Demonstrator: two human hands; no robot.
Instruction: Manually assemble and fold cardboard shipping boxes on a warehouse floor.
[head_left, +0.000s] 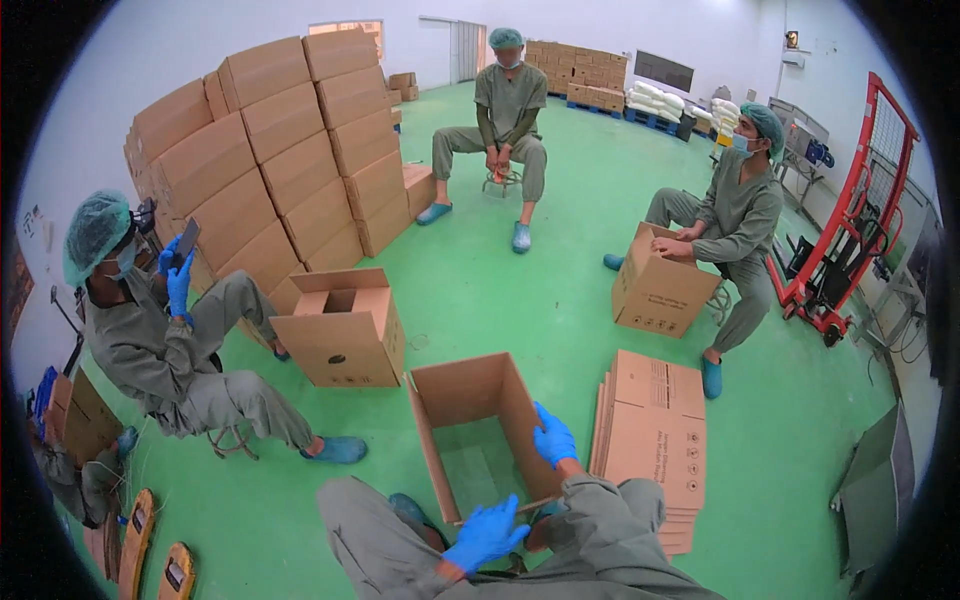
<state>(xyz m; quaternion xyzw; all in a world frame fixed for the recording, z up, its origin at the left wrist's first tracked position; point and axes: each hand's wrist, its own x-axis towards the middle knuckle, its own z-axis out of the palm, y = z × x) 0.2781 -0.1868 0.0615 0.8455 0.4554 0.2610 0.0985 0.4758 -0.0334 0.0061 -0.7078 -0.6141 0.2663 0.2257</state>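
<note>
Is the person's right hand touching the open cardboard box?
Touching: in the head view, the right hand in a blue glove rests on the right wall of the open box.

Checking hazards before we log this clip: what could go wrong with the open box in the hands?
1. The open box has no bottom closed: green floor shows through it, so anything dropped in may fall out.
2. Left hand and right hand grip only thin walls, which could buckle or skew.
3. The flat box stack lies close beside it, perhaps a trip or slip hazard.
</note>
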